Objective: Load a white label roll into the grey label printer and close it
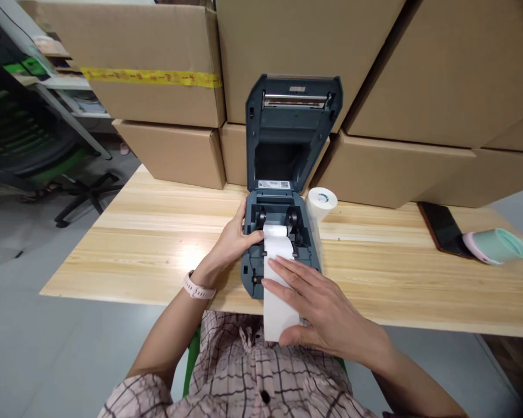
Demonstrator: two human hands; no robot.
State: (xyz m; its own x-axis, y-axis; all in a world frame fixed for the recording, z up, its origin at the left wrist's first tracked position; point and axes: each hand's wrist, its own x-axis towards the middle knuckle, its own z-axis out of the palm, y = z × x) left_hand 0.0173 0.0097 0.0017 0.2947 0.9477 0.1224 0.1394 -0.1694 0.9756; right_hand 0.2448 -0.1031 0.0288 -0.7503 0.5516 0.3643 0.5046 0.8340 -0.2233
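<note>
White label strip (279, 307): 1 | printer (283, 232): 1 | hands: left hand (233, 241), right hand (322, 313)

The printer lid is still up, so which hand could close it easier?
Probably the left hand: it only rests by the printer, below the open lid. The right hand is pressing the paper strip flat.

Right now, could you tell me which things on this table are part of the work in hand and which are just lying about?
In hand: label printer with its lid open; paper strip under the right hand; small roll at the left hand.

Lying about: spare roll beside the printer; phone; mint-green roll; cardboard boxes; office chair.
</note>
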